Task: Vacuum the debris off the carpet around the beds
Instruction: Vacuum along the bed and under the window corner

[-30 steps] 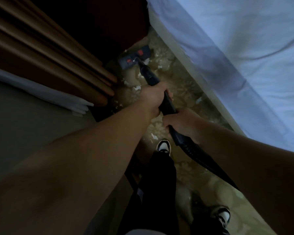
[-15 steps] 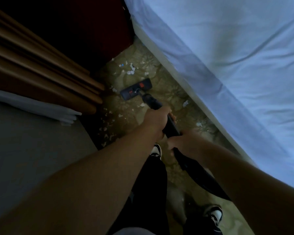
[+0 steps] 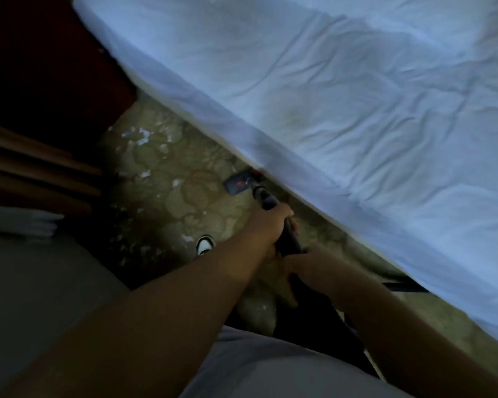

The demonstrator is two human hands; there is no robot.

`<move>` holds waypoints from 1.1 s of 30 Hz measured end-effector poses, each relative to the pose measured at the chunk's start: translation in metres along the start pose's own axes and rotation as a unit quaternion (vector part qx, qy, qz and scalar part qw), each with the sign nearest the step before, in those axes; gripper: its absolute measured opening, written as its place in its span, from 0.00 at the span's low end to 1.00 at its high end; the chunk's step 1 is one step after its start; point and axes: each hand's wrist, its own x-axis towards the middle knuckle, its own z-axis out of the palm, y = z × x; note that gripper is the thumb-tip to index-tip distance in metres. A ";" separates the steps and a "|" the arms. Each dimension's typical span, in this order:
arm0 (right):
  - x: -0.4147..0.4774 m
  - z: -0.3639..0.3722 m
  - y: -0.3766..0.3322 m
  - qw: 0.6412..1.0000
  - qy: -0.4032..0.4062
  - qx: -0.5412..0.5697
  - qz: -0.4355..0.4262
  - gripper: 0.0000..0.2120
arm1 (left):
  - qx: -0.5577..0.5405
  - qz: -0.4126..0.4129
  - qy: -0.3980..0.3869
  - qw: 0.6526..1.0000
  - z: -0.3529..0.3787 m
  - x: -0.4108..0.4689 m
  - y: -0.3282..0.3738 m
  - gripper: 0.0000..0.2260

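We clamp both hands, left hand (image 3: 270, 226) ahead of right hand (image 3: 306, 265), around the vacuum wand (image 3: 267, 201) to steer its floor head (image 3: 237, 184) beside the bed (image 3: 357, 110); debris (image 3: 143, 136) lies on the carpet (image 3: 190, 196) toward ten o'clock.

A diagonal strip of patterned carpet (image 3: 184, 179) is left free between the bed (image 3: 357, 110), which fills the upper right of the frame, and the brown curtain folds (image 3: 35, 170) and grey surface (image 3: 41, 297) at the left. The strip is closed at the upper left by a dark red panel (image 3: 41, 67). Its right side is walled by the bed's overhanging sheet (image 3: 273, 159), against which the vacuum head (image 3: 237, 183) is set. Open carpet, strewn with paper scraps (image 3: 143, 136), is found left of and above the head. The centre of the strip is taken up by the wand (image 3: 270, 203), gripped by the left hand (image 3: 268, 228) and the right hand (image 3: 305, 267), and by a shoe (image 3: 205, 245) just left of them.
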 end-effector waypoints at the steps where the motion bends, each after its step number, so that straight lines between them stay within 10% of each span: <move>1: -0.007 -0.006 0.017 1.000 0.002 0.011 0.006 0.12 | 0.010 -0.002 -0.009 1.000 0.015 -0.007 -0.009 0.15; 20: -0.087 -0.052 0.134 0.999 0.004 0.023 0.038 0.06 | -0.044 -0.084 -0.058 0.994 0.121 -0.065 -0.103 0.09; 33: -0.081 0.062 -0.028 0.989 -0.043 -0.141 0.014 0.07 | -0.163 -0.110 0.017 0.980 -0.075 -0.059 -0.053 0.15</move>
